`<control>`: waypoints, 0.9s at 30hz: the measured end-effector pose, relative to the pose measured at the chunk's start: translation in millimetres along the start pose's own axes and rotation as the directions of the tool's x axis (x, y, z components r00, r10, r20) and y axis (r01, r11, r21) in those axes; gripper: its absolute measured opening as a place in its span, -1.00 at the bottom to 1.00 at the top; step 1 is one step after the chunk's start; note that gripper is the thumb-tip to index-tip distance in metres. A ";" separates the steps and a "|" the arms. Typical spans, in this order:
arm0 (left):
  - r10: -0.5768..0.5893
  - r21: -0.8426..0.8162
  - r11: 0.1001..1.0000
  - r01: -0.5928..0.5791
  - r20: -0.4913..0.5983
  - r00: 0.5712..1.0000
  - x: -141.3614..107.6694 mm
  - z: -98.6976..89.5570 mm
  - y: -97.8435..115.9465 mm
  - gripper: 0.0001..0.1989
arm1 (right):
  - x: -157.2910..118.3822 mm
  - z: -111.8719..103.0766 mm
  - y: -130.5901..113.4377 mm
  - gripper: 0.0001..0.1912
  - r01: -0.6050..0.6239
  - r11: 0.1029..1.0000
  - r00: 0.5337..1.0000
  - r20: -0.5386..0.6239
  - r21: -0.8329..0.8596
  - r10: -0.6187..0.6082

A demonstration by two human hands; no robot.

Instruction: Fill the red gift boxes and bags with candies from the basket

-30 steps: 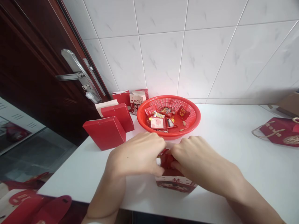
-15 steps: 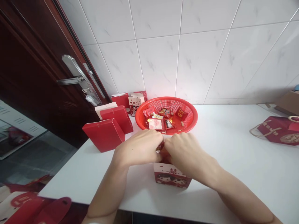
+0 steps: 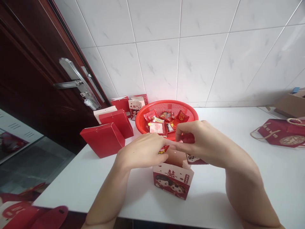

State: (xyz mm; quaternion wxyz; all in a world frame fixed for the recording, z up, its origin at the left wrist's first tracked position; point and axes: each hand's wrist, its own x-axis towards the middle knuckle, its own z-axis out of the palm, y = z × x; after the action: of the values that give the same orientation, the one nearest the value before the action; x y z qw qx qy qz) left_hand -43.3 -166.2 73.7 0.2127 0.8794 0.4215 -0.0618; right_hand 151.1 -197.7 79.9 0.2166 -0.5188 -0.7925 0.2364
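Observation:
An open red-and-white gift box (image 3: 172, 181) with cartoon figures and a double-happiness character stands upright on the white table, its top flaps raised. My left hand (image 3: 144, 149) is at the box's left rear, fingers closed on a small red-and-yellow snack packet (image 3: 163, 149). Over the box's right rear side, my right hand (image 3: 205, 143) has its fingers curled. A dark red packet (image 3: 196, 159) with pale lettering and a serrated edge shows beneath this hand, seemingly gripped in it. Both hands' fingertips come close together above the box. A red basket (image 3: 195, 109) of snack packets sits just behind.
Red gift boxes (image 3: 102, 140) stand at the left rear, before a dark door (image 3: 30, 57). A maroon gift bag (image 3: 281, 132) with rope handles lies at the right, near a cardboard box (image 3: 289, 103). White tiles (image 3: 157, 70) line the wall behind.
My right hand has lifted and moved right from the box, and the dark red packet has come into sight beneath it. My left hand stays about where it was, the red-and-yellow packet now showing.

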 end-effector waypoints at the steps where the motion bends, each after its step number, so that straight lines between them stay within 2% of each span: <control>1: -0.015 -0.001 1.000 0.015 0.010 1.000 0.0 -0.6 0.0 -0.89 | 0.7 -3.2 0.9 -0.79 0.016 0.997 0.998 0.061 0.078 -0.021; 3: -0.036 -0.009 0.999 0.036 0.028 0.999 -0.1 -1.6 -0.1 -0.87 | 2.4 -8.4 3.2 -0.97 0.054 0.978 0.981 0.170 0.203 -0.089; 5: -0.037 -0.016 0.999 0.038 0.040 0.999 0.2 -2.3 -0.5 -0.82 | 4.3 -11.4 5.4 -0.91 0.095 0.962 0.967 0.206 0.257 -0.150; 9: -0.029 -0.009 1.000 0.029 0.043 0.999 2.7 -2.5 -2.9 -0.79 | 6.3 -10.0 7.8 -0.81 0.145 0.957 0.967 0.169 0.252 -0.191; 14: -0.014 -0.048 0.999 0.014 0.018 1.000 6.8 -1.0 -8.4 -0.85 | 6.7 -1.6 9.5 -0.75 0.120 0.974 0.974 0.167 0.190 -0.153; 16: 0.015 -0.082 0.996 -0.017 -0.027 1.000 6.9 -0.6 -8.4 -0.92 | 7.7 0.7 11.1 -0.75 0.109 0.985 0.979 0.157 0.132 -0.129; 21: 0.013 -0.066 0.997 -0.028 -0.222 0.975 2.2 -0.3 1.9 -0.80 | 8.9 -2.0 16.3 -0.80 0.101 0.995 0.987 0.125 -0.005 -0.099; 23: -0.003 -0.016 1.000 -0.002 -0.297 0.955 0.5 -0.1 7.4 -0.77 | 8.0 -5.6 17.9 -0.81 0.118 0.991 0.982 0.153 -0.063 -0.107; 25: -0.020 0.040 0.999 0.035 -0.329 0.944 0.3 0.2 11.5 -0.76 | 6.7 -9.2 18.9 -0.82 0.142 0.984 0.971 0.207 -0.107 -0.117; 27: -0.014 0.086 0.995 0.043 -0.314 0.949 1.5 0.6 13.4 -0.79 | 5.8 -11.7 19.7 -0.83 0.147 0.979 0.963 0.247 -0.140 -0.109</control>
State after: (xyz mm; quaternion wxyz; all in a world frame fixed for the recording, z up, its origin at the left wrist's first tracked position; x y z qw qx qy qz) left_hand -32.0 -172.8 77.0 0.1017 0.8807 0.4592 0.0562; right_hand 170.0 -183.7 77.9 0.0932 -0.4498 -0.8608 0.2191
